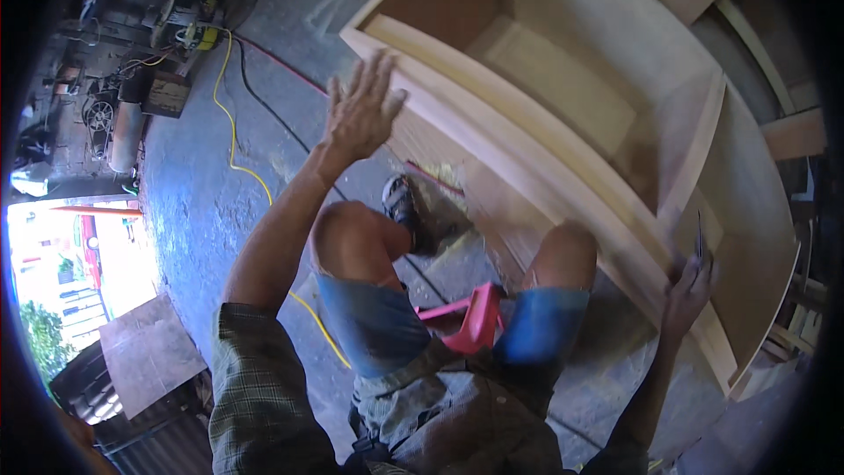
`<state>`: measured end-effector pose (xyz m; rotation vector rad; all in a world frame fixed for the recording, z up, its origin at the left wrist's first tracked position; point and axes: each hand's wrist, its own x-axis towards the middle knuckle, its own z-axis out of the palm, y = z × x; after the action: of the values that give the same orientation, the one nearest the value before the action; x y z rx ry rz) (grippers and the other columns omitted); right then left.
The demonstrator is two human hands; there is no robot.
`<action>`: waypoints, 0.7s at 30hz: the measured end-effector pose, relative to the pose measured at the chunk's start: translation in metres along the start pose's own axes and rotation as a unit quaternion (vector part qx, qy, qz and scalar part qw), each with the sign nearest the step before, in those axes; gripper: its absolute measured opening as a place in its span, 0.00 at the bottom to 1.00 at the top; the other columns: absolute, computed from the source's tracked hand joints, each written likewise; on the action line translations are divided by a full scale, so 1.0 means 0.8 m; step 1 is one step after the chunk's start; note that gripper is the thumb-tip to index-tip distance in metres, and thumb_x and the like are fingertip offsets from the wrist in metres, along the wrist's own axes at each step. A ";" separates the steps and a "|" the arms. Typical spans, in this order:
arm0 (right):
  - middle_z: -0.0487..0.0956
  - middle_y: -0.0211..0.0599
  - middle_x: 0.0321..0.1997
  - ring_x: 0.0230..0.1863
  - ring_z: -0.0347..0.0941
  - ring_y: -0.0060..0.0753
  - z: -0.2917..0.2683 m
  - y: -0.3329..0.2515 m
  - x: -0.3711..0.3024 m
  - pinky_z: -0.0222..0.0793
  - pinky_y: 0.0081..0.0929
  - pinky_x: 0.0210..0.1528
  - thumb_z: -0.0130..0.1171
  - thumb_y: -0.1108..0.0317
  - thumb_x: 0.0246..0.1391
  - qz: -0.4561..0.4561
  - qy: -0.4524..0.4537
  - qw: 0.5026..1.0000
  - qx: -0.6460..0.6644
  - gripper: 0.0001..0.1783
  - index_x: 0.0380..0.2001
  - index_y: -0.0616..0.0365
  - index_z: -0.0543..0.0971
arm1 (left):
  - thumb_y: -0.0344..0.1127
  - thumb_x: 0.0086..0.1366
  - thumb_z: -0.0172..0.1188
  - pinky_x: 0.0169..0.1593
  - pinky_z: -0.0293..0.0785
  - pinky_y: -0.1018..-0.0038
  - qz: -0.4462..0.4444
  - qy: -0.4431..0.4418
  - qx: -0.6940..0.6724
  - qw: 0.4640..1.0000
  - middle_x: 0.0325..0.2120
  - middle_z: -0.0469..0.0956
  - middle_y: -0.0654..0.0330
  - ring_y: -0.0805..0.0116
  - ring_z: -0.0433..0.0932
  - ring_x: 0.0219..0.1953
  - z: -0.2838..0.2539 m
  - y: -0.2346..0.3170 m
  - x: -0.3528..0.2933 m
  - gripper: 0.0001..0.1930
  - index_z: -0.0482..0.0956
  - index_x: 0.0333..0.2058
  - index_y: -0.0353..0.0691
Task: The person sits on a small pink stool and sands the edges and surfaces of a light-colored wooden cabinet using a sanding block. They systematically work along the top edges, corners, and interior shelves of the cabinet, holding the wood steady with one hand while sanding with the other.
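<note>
Left hand has fingers splayed wide, gripping nothing, pale wooden compartmented cabinet right by them; right hand has fingers curled round a thin dark pointed tool.

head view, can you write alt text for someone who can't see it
A large wooden cabinet with open compartments fills the upper right; the left hand, open, is near its edge, and the right hand holds a thin tool. A yellow cord crosses the floor.

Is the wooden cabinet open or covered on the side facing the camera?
Open: no cover lies over that side of the wooden cabinet, so its interior and divider show.
</note>
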<state>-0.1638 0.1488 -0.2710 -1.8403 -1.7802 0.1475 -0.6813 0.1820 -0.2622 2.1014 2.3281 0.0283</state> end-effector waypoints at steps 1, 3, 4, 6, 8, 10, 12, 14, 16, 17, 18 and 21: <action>0.72 0.58 0.47 0.49 0.67 0.54 0.003 0.001 -0.002 0.60 0.39 0.52 0.44 0.61 0.63 0.022 0.016 0.999 0.017 0.20 0.45 0.70 0.72 | 0.58 0.68 0.35 0.65 0.40 0.43 -0.050 -0.001 -0.004 0.999 0.67 0.45 0.54 0.50 0.42 0.69 0.004 -0.024 0.013 0.33 0.49 0.65 0.46; 0.72 0.58 0.45 0.47 0.67 0.55 0.007 0.002 -0.001 0.60 0.39 0.51 0.43 0.61 0.63 0.043 0.033 0.998 0.034 0.20 0.44 0.71 0.72 | 0.58 0.68 0.33 0.65 0.41 0.43 -0.106 0.031 -0.069 0.991 0.67 0.45 0.54 0.50 0.42 0.68 0.013 -0.060 0.034 0.33 0.49 0.65 0.45; 0.72 0.58 0.44 0.47 0.67 0.55 0.009 0.003 -0.001 0.60 0.38 0.51 0.43 0.61 0.63 0.040 0.031 0.998 0.036 0.20 0.44 0.72 0.72 | 0.59 0.68 0.32 0.65 0.41 0.43 -0.135 0.042 -0.105 0.984 0.67 0.44 0.53 0.50 0.42 0.68 0.020 -0.071 0.042 0.33 0.49 0.65 0.44; 0.72 0.59 0.43 0.46 0.67 0.56 0.008 0.000 0.000 0.60 0.38 0.51 0.44 0.60 0.63 0.048 0.024 0.998 0.020 0.22 0.43 0.74 0.70 | 0.58 0.69 0.32 0.64 0.42 0.43 -0.137 0.082 -0.126 0.979 0.67 0.46 0.52 0.48 0.43 0.68 0.034 -0.085 0.062 0.33 0.50 0.65 0.43; 0.72 0.61 0.45 0.47 0.67 0.57 0.010 0.000 -0.003 0.60 0.38 0.52 0.44 0.60 0.63 0.057 0.032 0.998 -0.004 0.22 0.44 0.75 0.70 | 0.56 0.69 0.34 0.60 0.50 0.39 -0.117 0.130 -0.085 0.981 0.66 0.47 0.52 0.47 0.47 0.67 0.068 -0.126 0.092 0.31 0.52 0.64 0.44; 0.71 0.60 0.44 0.46 0.67 0.57 0.010 0.000 -0.004 0.60 0.39 0.51 0.44 0.62 0.62 0.060 0.039 0.997 -0.025 0.21 0.43 0.75 0.70 | 0.53 0.68 0.37 0.57 0.57 0.44 -0.055 0.079 -0.043 0.994 0.64 0.54 0.50 0.48 0.56 0.63 0.070 -0.146 0.129 0.29 0.56 0.63 0.43; 0.70 0.57 0.42 0.44 0.66 0.57 0.007 0.000 -0.006 0.60 0.42 0.48 0.44 0.66 0.61 0.057 0.046 0.997 -0.039 0.17 0.41 0.73 0.71 | 0.48 0.67 0.44 0.48 0.70 0.57 -0.033 0.108 -0.167 0.979 0.49 0.74 0.49 0.51 0.75 0.48 0.041 -0.123 0.144 0.23 0.70 0.54 0.40; 0.71 0.56 0.42 0.44 0.66 0.57 0.010 0.001 -0.010 0.60 0.42 0.48 0.44 0.66 0.61 0.059 0.040 0.997 -0.017 0.17 0.41 0.73 0.71 | 0.46 0.65 0.47 0.44 0.71 0.64 -0.074 0.055 -0.241 0.966 0.37 0.78 0.51 0.56 0.78 0.40 0.010 -0.114 0.152 0.20 0.76 0.47 0.38; 0.71 0.56 0.41 0.44 0.66 0.58 0.012 -0.007 -0.010 0.59 0.42 0.49 0.44 0.66 0.61 0.062 0.044 0.997 -0.006 0.17 0.41 0.72 0.72 | 0.45 0.64 0.51 0.40 0.71 0.68 -0.101 0.040 -0.328 0.938 0.29 0.80 0.54 0.61 0.79 0.34 0.011 -0.123 0.163 0.18 0.79 0.42 0.38; 0.71 0.56 0.42 0.44 0.66 0.58 0.015 -0.013 -0.010 0.59 0.42 0.49 0.44 0.66 0.60 0.065 0.046 0.997 -0.001 0.17 0.41 0.72 0.72 | 0.44 0.63 0.52 0.38 0.71 0.69 -0.111 0.048 -0.373 0.920 0.26 0.80 0.56 0.64 0.78 0.32 0.018 -0.133 0.167 0.17 0.81 0.41 0.39; 0.72 0.56 0.42 0.44 0.66 0.59 0.017 -0.020 -0.010 0.59 0.42 0.50 0.44 0.66 0.60 0.070 0.050 0.996 0.003 0.17 0.41 0.71 0.72 | 0.43 0.62 0.54 0.36 0.71 0.71 -0.117 0.056 -0.416 0.900 0.24 0.79 0.58 0.67 0.78 0.30 0.022 -0.145 0.172 0.15 0.82 0.39 0.39; 0.75 0.53 0.45 0.48 0.71 0.47 0.009 -0.033 -0.003 0.61 0.36 0.53 0.45 0.62 0.62 0.091 0.043 0.994 0.048 0.20 0.45 0.70 0.73 | 0.41 0.62 0.55 0.36 0.68 0.78 -0.157 0.080 -0.544 0.820 0.31 0.79 0.66 0.75 0.73 0.31 0.041 -0.140 0.163 0.13 0.82 0.41 0.44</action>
<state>-0.1903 0.1473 -0.2655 -1.9090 -1.5203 0.2167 -0.8052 0.3007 -0.2962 1.1379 1.8752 1.2268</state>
